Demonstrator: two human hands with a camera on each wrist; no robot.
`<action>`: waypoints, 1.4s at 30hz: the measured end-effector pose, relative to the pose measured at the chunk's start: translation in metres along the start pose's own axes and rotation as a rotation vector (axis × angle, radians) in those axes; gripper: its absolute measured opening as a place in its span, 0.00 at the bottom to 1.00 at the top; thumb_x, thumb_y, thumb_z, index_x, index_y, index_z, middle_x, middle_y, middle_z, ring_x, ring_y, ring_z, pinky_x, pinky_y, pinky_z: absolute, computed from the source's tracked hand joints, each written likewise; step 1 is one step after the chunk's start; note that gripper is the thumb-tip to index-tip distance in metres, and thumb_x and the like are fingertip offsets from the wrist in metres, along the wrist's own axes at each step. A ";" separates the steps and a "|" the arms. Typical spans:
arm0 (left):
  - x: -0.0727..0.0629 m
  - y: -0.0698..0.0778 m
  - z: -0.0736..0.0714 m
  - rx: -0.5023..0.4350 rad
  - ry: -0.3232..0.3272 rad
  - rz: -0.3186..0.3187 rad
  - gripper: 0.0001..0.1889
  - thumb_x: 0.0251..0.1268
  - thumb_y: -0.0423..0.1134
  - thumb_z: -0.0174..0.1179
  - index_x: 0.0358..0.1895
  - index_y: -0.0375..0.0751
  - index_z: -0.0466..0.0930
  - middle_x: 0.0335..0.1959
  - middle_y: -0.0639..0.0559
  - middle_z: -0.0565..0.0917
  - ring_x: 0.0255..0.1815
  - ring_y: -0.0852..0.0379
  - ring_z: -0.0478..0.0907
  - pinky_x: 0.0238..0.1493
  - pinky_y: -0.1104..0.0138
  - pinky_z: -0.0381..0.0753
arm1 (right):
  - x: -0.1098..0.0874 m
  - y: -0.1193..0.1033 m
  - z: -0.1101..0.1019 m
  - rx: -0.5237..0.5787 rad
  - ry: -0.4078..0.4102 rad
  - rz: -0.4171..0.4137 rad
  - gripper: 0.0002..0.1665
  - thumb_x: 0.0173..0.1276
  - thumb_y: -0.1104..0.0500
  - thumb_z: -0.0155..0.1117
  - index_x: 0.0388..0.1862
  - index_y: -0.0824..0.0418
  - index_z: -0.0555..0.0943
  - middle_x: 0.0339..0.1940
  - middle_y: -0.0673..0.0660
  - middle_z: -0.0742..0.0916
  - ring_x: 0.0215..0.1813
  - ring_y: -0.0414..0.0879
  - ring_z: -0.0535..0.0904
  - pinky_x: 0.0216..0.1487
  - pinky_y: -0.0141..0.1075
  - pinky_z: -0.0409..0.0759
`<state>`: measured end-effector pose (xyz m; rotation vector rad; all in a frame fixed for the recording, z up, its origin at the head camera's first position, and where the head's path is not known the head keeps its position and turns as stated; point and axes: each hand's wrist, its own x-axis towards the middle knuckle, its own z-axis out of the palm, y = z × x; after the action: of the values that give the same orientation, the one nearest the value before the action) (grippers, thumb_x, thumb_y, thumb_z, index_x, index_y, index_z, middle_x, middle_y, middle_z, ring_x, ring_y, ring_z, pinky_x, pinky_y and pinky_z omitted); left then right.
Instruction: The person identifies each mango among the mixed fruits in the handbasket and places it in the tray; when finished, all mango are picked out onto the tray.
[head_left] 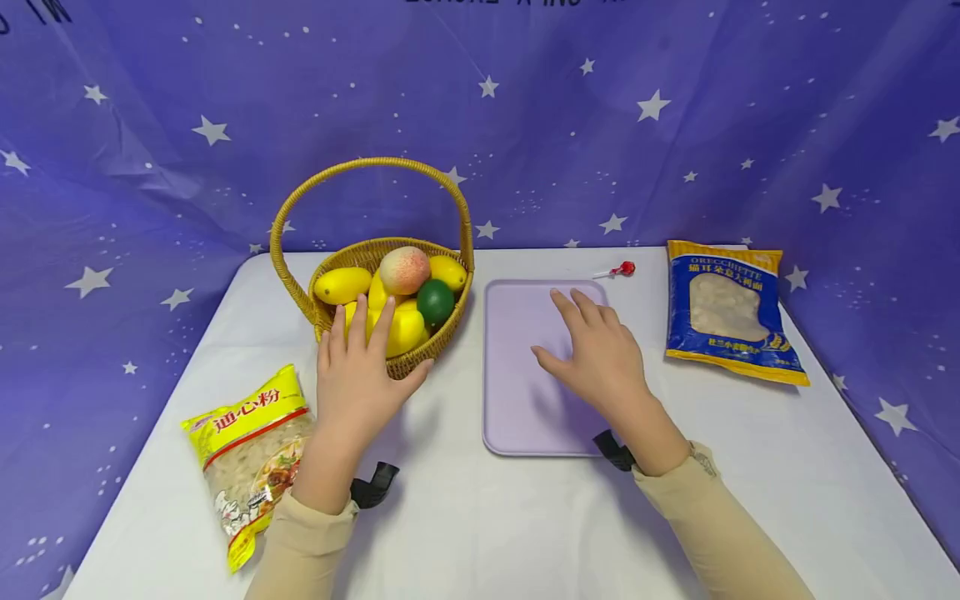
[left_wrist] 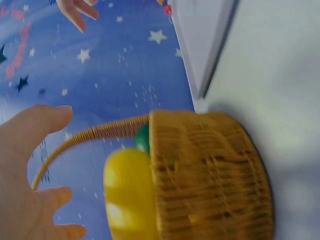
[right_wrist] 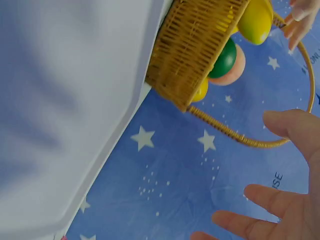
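My left hand [head_left: 357, 377] hovers at the near side of a wicker basket [head_left: 427, 360], fingers spread and holding nothing. Inside the basket lie several yellow fruits [head_left: 342, 286], a pinkish peach [head_left: 405, 271] and a dark green fruit [head_left: 436, 302]. The fingertips overlap the front yellow fruit in the head view; in the left wrist view the hand [left_wrist: 30, 150] is apart from the basket [left_wrist: 210, 175]. My right hand [head_left: 603, 358], fingers spread and holding nothing, is above the lilac tray [head_left: 517, 367], whose right part it hides.
A yellow pasta bag [head_left: 255, 454] lies at the left, partly behind the left forearm. A blue and yellow orecchiette bag [head_left: 731, 312] lies at the far right. Behind the tray is a red lollipop [head_left: 626, 268]. The basket's tall handle [head_left: 375, 162] arches upward. A starry purple cloth [head_left: 562, 150] hangs behind the table.
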<state>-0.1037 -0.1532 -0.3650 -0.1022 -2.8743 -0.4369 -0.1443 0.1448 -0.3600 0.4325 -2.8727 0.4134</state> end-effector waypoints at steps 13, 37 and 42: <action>-0.015 -0.040 0.007 -0.180 -0.010 -0.231 0.50 0.60 0.67 0.56 0.79 0.52 0.42 0.77 0.37 0.40 0.74 0.32 0.40 0.66 0.35 0.45 | 0.019 -0.046 0.017 0.192 -0.073 -0.101 0.42 0.62 0.39 0.65 0.73 0.49 0.65 0.67 0.54 0.73 0.61 0.56 0.70 0.49 0.54 0.77; -0.015 -0.068 0.048 -0.569 -0.059 -0.399 0.56 0.55 0.72 0.57 0.78 0.53 0.35 0.77 0.39 0.43 0.74 0.37 0.50 0.64 0.40 0.59 | 0.050 -0.119 0.078 0.439 -0.095 -0.179 0.42 0.62 0.42 0.68 0.72 0.53 0.66 0.64 0.57 0.77 0.63 0.53 0.73 0.60 0.49 0.72; -0.016 -0.070 0.049 -0.628 -0.034 -0.431 0.55 0.55 0.72 0.56 0.78 0.56 0.36 0.76 0.41 0.44 0.72 0.39 0.54 0.63 0.42 0.62 | 0.054 -0.128 0.085 0.446 -0.100 -0.143 0.44 0.62 0.40 0.67 0.72 0.54 0.65 0.63 0.59 0.78 0.62 0.55 0.74 0.59 0.49 0.72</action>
<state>-0.1055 -0.2053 -0.4342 0.4143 -2.6639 -1.4108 -0.1683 -0.0125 -0.3954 0.7433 -2.8047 1.0376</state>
